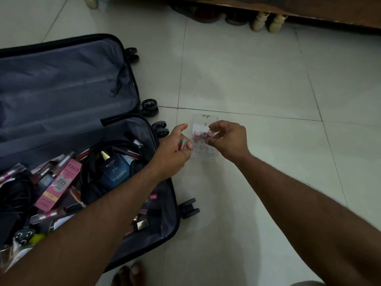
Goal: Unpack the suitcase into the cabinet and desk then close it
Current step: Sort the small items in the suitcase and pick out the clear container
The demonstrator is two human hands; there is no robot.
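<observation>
Your right hand (pixel 228 139) pinched a lipstick (pixel 210 134) into the clear organizer (pixel 203 118) on the floor, right of the open suitcase (pixel 68 83); your left hand (pixel 175 147) gripped another lipstick (pixel 182 144) (presumably queued next).

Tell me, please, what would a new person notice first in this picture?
The two hands meet at the centre: the right hand sets a small tube into a clear organizer on the floor, and the left hand holds a red tube. At left lies the open suitcase, its near half full of cosmetics.

Dim, grainy; dark vignetted corners, wide-angle edge bending.
</observation>
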